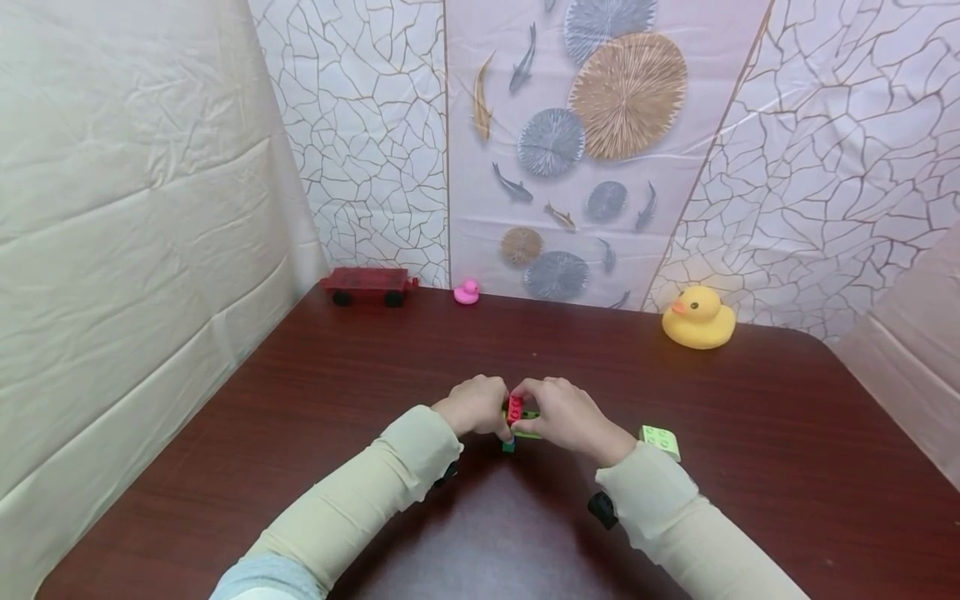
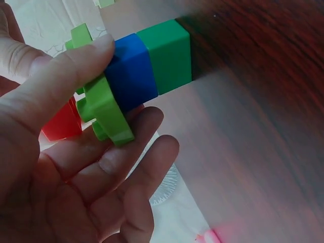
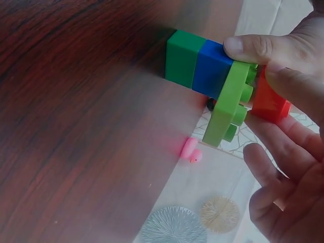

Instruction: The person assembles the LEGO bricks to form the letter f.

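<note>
On the table stands an upright stack of toy bricks: a dark green brick (image 3: 182, 56) at the bottom, a blue brick (image 3: 210, 68) over it, and a long light green brick (image 3: 223, 109) across the top, its studs facing up. My left hand (image 1: 480, 406) steadies this stack, the thumb (image 2: 83, 63) against the blue brick and fingers on the far side. My right hand (image 1: 566, 417) pinches a red brick (image 1: 514, 408) between thumb and fingers, right at the light green brick's studs. Whether the red brick is pressed fully on, I cannot tell.
A pale green brick (image 1: 660, 442) lies on the dark wooden table (image 1: 360, 375), beside my right forearm. Along the back edge are a red toy wagon (image 1: 367, 285), a small pink duck (image 1: 467, 292) and a large yellow duck (image 1: 699, 318). Cloth walls rise behind and beside the table.
</note>
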Tool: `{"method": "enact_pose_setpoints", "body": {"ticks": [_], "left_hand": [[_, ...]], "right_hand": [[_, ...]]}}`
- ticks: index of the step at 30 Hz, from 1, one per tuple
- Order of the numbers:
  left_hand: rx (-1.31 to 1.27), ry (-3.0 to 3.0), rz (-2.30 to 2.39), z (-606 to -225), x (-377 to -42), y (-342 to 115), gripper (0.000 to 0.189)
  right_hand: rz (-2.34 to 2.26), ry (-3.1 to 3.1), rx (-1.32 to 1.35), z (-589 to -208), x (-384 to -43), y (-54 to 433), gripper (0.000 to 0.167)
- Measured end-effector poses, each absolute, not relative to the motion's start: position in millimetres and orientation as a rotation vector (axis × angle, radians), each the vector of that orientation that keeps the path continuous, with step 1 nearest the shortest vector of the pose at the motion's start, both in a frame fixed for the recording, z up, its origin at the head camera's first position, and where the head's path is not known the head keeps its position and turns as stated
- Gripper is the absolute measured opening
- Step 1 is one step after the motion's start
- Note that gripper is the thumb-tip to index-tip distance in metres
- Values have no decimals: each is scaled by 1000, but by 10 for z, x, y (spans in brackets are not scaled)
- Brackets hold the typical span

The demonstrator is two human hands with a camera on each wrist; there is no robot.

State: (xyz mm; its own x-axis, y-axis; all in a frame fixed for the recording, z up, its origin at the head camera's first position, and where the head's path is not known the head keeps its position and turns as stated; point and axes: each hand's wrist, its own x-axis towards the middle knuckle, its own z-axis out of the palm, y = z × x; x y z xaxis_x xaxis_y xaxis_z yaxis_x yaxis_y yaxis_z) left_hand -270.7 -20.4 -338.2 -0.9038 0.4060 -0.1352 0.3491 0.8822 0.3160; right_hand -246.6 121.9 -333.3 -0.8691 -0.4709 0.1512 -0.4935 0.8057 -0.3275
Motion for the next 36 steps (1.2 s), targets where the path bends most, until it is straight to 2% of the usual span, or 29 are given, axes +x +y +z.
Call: {"method": "enact_pose_setpoints", "body": {"ticks": [14, 23, 36], "left_hand": [[552, 2881, 331, -3479, -2714, -171, 36], [592, 2872, 341, -3490, -2736, -176, 36], [681, 2745, 513, -3310, -2740, -274, 21]], "right_hand": [[532, -2997, 771, -3327, -2503, 1183, 35], [530, -3037, 738, -3304, -2511, 1176, 33], [556, -3092, 745, -3267, -2558, 1158, 34]]}}
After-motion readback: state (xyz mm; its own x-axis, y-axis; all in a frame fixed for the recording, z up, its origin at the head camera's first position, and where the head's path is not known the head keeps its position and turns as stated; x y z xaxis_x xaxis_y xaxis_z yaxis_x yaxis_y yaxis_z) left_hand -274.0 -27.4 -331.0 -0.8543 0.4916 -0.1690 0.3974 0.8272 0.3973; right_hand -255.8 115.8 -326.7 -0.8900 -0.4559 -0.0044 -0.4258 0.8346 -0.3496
